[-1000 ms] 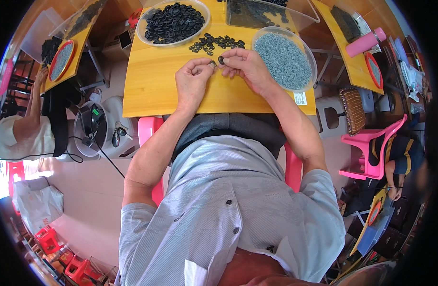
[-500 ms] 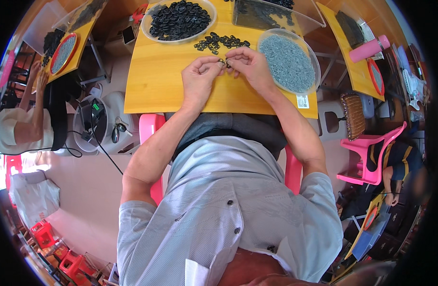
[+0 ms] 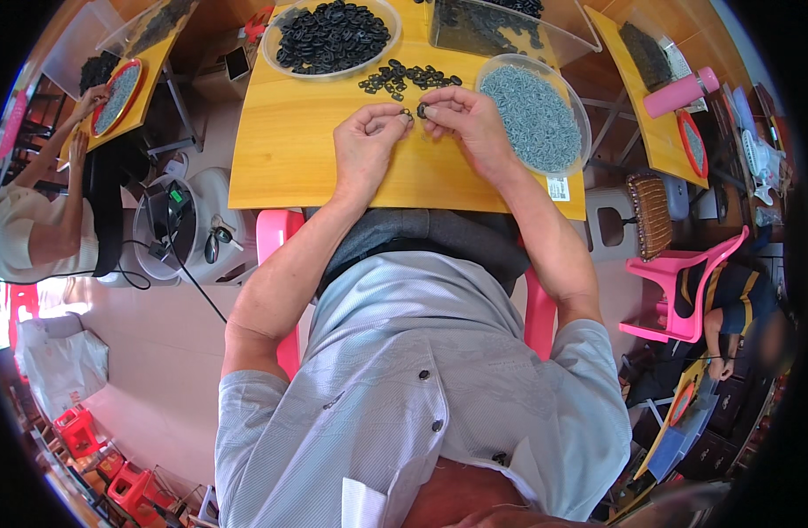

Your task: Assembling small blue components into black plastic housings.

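Note:
Both of my hands are raised over the yellow table, fingertips close together but apart. My left hand pinches a small dark piece between thumb and forefinger; its exact shape is too small to tell. Between thumb and forefinger my right hand grips a small black plastic piece. Just beyond them lies a loose scatter of black plastic pieces with openings in them. To the right of my right hand, a round clear tub is full of small blue-grey slender parts.
A round tub heaped with black pieces stands at the table's far left, a clear bin at the far right. On the left, a co-worker reaches to a red-rimmed tray. A pink chair stands to the right.
My hands have drawn slightly apart, so a gap shows between the two small pieces. At the left, the co-worker's hand has moved up to the red-rimmed tray.

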Action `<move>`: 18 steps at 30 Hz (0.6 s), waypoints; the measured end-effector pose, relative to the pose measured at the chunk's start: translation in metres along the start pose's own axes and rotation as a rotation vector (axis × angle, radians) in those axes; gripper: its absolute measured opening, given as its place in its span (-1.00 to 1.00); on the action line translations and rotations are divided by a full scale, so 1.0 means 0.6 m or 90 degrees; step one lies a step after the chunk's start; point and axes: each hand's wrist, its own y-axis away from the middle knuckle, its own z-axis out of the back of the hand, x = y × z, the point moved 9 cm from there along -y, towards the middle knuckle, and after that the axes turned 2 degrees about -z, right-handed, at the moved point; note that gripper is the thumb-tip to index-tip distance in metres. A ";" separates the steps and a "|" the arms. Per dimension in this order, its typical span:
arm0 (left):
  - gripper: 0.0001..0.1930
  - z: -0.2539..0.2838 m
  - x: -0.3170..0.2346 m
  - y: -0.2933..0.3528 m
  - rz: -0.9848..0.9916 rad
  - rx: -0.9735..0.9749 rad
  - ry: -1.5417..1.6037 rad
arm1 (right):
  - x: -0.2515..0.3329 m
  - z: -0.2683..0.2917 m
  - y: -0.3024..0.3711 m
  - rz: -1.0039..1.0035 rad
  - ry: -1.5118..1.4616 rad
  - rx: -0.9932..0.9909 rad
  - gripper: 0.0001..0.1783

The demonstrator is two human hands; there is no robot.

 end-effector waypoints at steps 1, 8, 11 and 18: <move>-0.80 0.000 0.001 0.000 0.001 0.000 0.000 | 0.000 -0.001 0.000 0.000 0.000 0.000 -0.74; -0.80 0.000 0.000 -0.001 0.001 0.004 -0.043 | -0.003 -0.001 -0.002 0.005 0.017 0.012 -0.76; -0.80 -0.001 0.002 0.000 0.004 0.004 -0.041 | -0.002 -0.003 -0.002 0.017 0.043 0.010 -0.77; -0.79 0.002 0.006 -0.002 0.013 0.001 -0.052 | -0.001 -0.005 -0.002 0.029 0.067 0.013 -0.81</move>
